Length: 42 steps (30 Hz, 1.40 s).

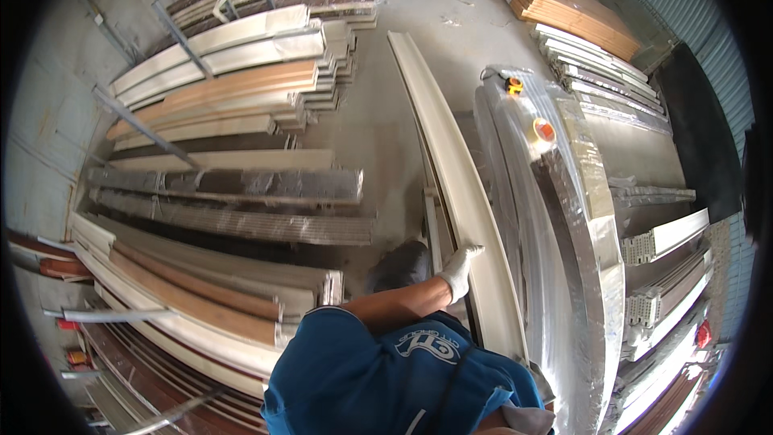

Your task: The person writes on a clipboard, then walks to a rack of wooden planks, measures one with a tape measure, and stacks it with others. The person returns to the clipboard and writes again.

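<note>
A long cream-coloured channel profile [452, 161] with raised edges runs from the far middle of the view down to my right side. My left hand [459, 274], in a pale work glove, is closed over the profile's left edge, its fingertips lying on the upper face. Low in the view, a bit of my right hand [529, 419], also gloved, shows near the profile's near end. Its fingers are hidden, so its hold cannot be made out.
Beside the profile on the right lies a plastic-wrapped stack [503, 161], carrying a tape measure [514, 86] and a tape roll [544, 130]. Racks of long profiles [266, 48] line the left wall. More profiles [668, 235] lie at right, and flat cardboard [564, 8] at the back.
</note>
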### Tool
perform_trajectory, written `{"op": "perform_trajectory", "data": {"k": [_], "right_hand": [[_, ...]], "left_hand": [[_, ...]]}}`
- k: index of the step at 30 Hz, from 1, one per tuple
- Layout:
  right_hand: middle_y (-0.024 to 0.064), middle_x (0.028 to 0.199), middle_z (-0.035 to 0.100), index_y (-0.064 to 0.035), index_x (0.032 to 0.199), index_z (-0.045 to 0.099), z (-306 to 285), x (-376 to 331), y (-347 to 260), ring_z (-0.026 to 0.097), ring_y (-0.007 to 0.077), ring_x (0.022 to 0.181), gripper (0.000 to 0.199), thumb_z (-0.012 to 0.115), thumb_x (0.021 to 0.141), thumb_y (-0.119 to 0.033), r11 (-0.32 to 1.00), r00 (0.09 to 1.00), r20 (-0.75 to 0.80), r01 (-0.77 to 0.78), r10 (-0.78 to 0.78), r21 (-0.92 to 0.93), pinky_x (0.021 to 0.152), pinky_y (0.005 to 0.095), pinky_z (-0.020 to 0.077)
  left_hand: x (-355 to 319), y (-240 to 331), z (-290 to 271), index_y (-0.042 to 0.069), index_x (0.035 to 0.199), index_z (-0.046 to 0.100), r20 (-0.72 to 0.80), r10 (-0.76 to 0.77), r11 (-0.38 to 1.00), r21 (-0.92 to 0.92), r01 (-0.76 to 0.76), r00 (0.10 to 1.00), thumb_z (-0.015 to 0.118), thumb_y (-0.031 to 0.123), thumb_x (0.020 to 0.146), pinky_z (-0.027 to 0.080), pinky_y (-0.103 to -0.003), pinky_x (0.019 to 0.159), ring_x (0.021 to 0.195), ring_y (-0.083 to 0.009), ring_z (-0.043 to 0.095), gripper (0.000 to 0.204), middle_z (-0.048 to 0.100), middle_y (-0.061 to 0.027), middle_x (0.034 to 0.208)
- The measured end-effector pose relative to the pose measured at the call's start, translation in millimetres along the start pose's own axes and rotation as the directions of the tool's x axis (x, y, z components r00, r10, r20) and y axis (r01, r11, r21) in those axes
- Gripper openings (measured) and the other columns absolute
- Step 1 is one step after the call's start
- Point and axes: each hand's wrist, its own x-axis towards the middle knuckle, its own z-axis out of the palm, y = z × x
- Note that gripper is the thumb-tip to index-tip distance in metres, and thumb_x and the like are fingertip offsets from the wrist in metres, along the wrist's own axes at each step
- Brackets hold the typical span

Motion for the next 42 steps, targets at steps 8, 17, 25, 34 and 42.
{"op": "perform_trajectory", "data": {"k": [8,17,25,34,42], "right_hand": [[0.0143,0.118,0.064,0.0011,0.135,0.050,48.7,143.3,-154.7,0.061,0.0211,0.104,0.059,0.065,0.093,-0.039,0.996,0.999,-0.015,-0.033,0.035,0.081,0.091,0.0339,0.0494],[0.0166,0.114,0.064,0.0005,0.137,0.047,103.4,319.1,-369.7,0.061,0.0232,0.103,0.069,0.071,0.087,-0.041,0.997,1.000,-0.012,-0.017,0.018,0.074,0.087,0.0336,0.0506],[0.0145,0.108,0.065,0.0005,0.132,0.050,132.9,435.6,-519.3,0.061,0.0210,0.098,0.065,0.071,0.088,-0.042,0.999,1.000,0.009,0.010,-0.010,0.045,0.083,0.0322,0.0507],[0.0106,0.101,0.065,0.0008,0.124,0.055,200.3,588.6,-750.7,0.060,0.0170,0.090,0.056,0.068,0.090,-0.042,0.997,0.999,-0.032,0.002,-0.005,-0.075,0.078,0.0303,0.0503],[0.0071,0.094,0.065,0.0011,0.117,0.059,238.7,724.4,-975.6,0.059,0.0134,0.083,0.051,0.065,0.093,-0.043,0.994,0.997,-0.067,0.041,-0.048,-0.102,0.073,0.0286,0.0499]], "left_hand": [[118.3,200.1,10.0,0.009,0.122,0.058,0.070,-0.084,0.992,-0.087,0.090,0.994,0.063,0.040,0.090,0.049,-0.045,0.093,0.107,-0.0267,0.060,0.044,0.063,-0.0103,0.117],[246.9,475.4,41.6,0.008,0.119,0.059,-0.001,-0.109,0.987,-0.116,0.108,0.994,0.066,0.039,0.089,0.048,-0.045,0.095,0.108,-0.0281,0.060,0.044,0.063,-0.0117,0.116],[351.3,618.1,60.2,0.009,0.122,0.058,0.027,-0.085,0.991,-0.106,0.087,0.996,0.066,0.040,0.090,0.049,-0.043,0.095,0.108,-0.0243,0.060,0.045,0.063,-0.0089,0.116],[505.1,851.3,77.8,0.010,0.128,0.054,0.036,-0.169,0.972,-0.162,0.173,0.985,0.065,0.045,0.090,0.046,-0.047,0.098,0.114,-0.0268,0.057,0.053,0.059,-0.0126,0.126],[610.9,1063.0,127.7,0.010,0.127,0.054,0.077,-0.068,0.988,-0.133,0.077,0.995,0.065,0.046,0.089,0.047,-0.048,0.096,0.112,-0.0288,0.058,0.054,0.060,-0.0122,0.123]]}}
